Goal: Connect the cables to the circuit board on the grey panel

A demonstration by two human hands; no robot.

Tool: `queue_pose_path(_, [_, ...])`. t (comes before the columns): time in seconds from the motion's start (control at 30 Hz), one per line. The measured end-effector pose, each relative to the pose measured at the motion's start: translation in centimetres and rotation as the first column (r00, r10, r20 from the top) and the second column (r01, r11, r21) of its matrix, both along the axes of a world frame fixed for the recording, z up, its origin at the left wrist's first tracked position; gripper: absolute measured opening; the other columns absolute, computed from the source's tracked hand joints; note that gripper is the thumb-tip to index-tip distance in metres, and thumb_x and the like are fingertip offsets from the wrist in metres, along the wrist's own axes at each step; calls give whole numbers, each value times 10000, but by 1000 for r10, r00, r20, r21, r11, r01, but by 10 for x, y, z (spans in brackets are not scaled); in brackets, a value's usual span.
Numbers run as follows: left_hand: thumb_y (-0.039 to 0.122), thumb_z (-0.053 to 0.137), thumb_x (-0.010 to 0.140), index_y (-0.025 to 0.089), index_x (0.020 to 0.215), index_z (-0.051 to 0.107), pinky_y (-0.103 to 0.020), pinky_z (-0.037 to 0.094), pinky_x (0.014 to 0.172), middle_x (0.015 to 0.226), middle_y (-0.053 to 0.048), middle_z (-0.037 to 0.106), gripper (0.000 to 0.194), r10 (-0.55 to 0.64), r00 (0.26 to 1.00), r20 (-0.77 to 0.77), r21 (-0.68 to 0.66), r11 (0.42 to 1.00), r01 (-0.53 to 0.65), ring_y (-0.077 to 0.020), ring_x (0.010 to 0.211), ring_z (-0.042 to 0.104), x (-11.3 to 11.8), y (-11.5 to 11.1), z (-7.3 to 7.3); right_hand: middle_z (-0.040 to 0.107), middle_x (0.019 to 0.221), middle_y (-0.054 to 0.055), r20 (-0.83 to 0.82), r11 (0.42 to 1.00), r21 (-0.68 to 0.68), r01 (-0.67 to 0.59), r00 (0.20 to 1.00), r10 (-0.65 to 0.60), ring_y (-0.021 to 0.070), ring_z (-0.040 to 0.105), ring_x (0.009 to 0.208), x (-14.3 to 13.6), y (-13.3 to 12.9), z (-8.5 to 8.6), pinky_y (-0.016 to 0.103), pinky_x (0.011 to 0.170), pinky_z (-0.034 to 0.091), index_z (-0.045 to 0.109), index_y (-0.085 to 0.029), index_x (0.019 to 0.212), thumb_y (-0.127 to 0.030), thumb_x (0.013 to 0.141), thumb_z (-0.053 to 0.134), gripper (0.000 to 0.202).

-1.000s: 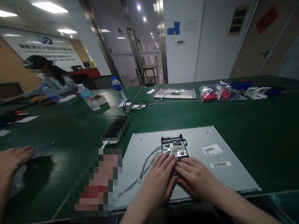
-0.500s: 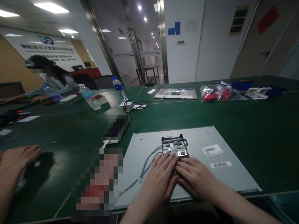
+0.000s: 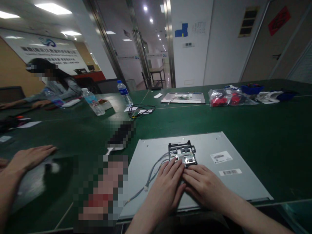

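A flat grey metal panel (image 3: pixel 207 141) lies at the table's near edge, with two white labels on its right part. On it sits a black frame (image 3: pixel 180 150) with a small circuit board and metal connectors. Grey cables (image 3: pixel 151 174) run from the frame's left side down across the panel. My left hand (image 3: pixel 170 178) rests at the frame's lower edge, its fingers stretched out and flat. Beside it, fingertips nearly meeting, my right hand (image 3: pixel 204 182) lies flat with fingers extended at the lower right of the frame. The frame's lower part is hidden under both hands.
At the left, another person's hand (image 3: pixel 34 157) is over a clear plastic bag (image 3: pixel 32 185). Bottles (image 3: pixel 94 102), coiled black cable (image 3: pixel 141 111), a second panel (image 3: pixel 195 98) and bagged red items (image 3: pixel 223 99) stand farther back. A person (image 3: pixel 65 86) sits at the far left.
The other person's hand at the left has moved right and slightly up, and more of the plastic bag shows beneath it. My hands and the panel have not visibly moved.
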State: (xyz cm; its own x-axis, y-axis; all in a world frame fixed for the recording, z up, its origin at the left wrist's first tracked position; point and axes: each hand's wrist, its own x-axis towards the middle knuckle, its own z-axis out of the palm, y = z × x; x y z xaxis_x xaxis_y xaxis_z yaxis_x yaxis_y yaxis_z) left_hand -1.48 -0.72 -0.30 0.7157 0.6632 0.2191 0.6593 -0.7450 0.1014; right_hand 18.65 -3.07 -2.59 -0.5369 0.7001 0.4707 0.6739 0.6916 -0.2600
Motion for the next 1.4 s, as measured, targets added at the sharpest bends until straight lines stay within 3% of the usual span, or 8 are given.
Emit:
queue_pose_path(0.77, [236,512,944,191,1519,258,-501,279,1190,1562,-75,354,630,-9,1000,-6,-18,1000,9,-258,1453,286,0,0,0,655,1203,135,-30,988,157,1,1000,4,250,582,1129,1,0,-3,417,975,484,565,-115,1250,-233,982,500,301])
queue_pose_path(1.4, [255,475,970,181,1527,244,-505,272,1192,1570,-78,337,608,-19,1000,-21,-12,1000,19,-255,1457,273,-1,0,3,654,1194,126,-23,989,145,-2,1000,5,247,581,1119,1,1,-5,415,969,480,567,-115,1246,-212,965,529,299])
